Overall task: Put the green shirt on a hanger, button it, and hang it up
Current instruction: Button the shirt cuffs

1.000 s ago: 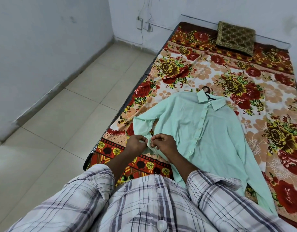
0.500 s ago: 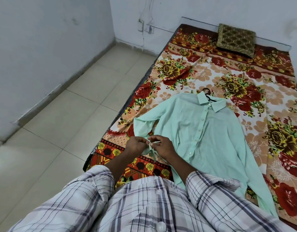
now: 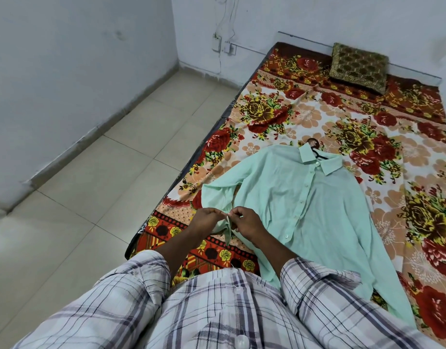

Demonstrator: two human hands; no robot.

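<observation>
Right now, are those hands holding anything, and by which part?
Yes. The left hand and right hand both pinch the green shirt at the cuff of its folded-back sleeve, fingertips close together.

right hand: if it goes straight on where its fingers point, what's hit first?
The right hand points its fingers left. Past the green shirt's cuff it pinches, it would likely meet the left hand first, which pinches the same cuff close by. Exact gap unclear from one view.

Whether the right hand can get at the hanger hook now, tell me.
Probably yes: nothing covers the hanger hook beyond the collar, but the right hand must first release the cuff it pinches.
</observation>
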